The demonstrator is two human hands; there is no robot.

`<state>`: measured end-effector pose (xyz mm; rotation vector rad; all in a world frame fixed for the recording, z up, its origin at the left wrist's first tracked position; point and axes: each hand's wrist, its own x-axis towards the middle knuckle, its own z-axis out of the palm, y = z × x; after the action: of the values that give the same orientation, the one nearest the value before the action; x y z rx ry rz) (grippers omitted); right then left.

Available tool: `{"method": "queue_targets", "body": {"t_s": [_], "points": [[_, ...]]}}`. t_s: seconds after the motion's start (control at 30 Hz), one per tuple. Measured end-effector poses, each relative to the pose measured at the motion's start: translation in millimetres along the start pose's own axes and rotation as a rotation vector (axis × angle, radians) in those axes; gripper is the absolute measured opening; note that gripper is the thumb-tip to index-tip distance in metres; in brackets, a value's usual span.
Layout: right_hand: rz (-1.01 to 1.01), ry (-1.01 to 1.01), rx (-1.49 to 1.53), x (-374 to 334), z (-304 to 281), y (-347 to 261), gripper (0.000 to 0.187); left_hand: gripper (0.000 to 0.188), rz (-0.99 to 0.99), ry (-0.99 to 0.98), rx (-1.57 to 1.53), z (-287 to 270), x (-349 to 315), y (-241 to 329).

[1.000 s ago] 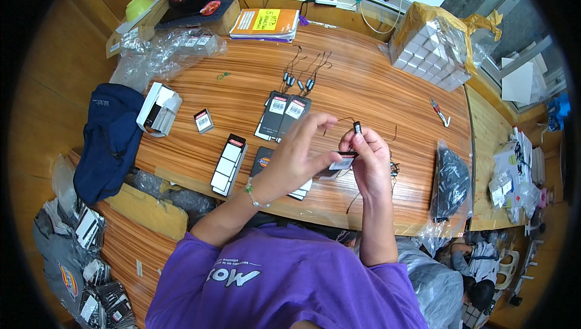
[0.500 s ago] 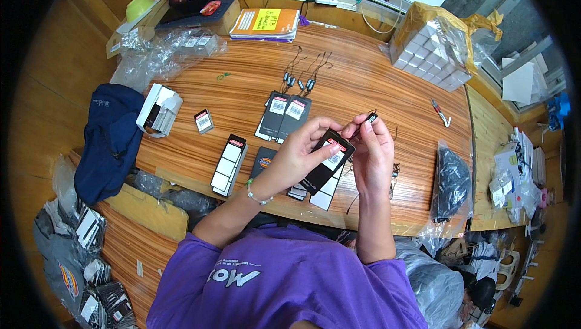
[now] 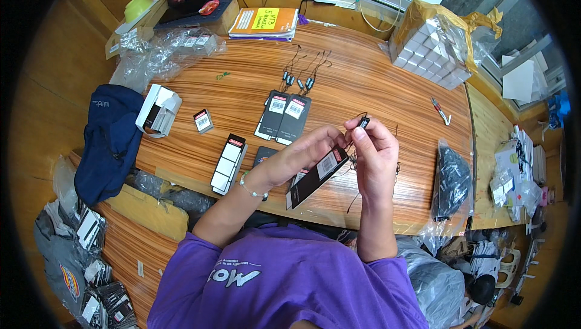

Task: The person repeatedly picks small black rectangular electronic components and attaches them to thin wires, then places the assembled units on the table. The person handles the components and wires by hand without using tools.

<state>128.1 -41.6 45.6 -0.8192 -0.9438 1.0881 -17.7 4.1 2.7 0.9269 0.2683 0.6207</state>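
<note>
A black hang tag (image 3: 316,182) with a red strip and a white label hangs tilted at my left hand (image 3: 310,150). The fingers of that hand close at the tag's top corner and partly hide behind it. My right hand (image 3: 376,150) pinches the small black seal of a tag string (image 3: 364,122) between thumb and fingers. The thin string runs toward the tag's top; whether it passes through the hole I cannot make out. Below my hands lie more tags, largely covered by the held one, and several loose black strings (image 3: 396,170).
Strung tags (image 3: 294,117) lie beyond my hands. A stack of tags with white panels (image 3: 229,164) is at left, near a small label stack (image 3: 203,121) and a white box (image 3: 160,111). Snips (image 3: 440,111), a plastic bag of black strings (image 3: 452,180) and wrapped white boxes (image 3: 431,53) are at right.
The held tag has turned edgeward and swung down to the left. My left thumb has come off its face. My right hand has shifted slightly, still pinching the string's seal.
</note>
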Motion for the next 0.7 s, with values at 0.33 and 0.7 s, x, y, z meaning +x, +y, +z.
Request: {"method": "queue_targets", "body": {"t_s": [0.33,0.7], "points": [[-0.031,0.099,0.065,-3.8,0.9,5.0,0.011,0.051,-0.006,-0.18,0.219,12.9,-6.4,11.5],[0.1,-0.091,0.357,31.8,5.9,0.0,0.02,0.053,0.089,-0.006,0.134,-21.5,-5.2,9.4]]}}
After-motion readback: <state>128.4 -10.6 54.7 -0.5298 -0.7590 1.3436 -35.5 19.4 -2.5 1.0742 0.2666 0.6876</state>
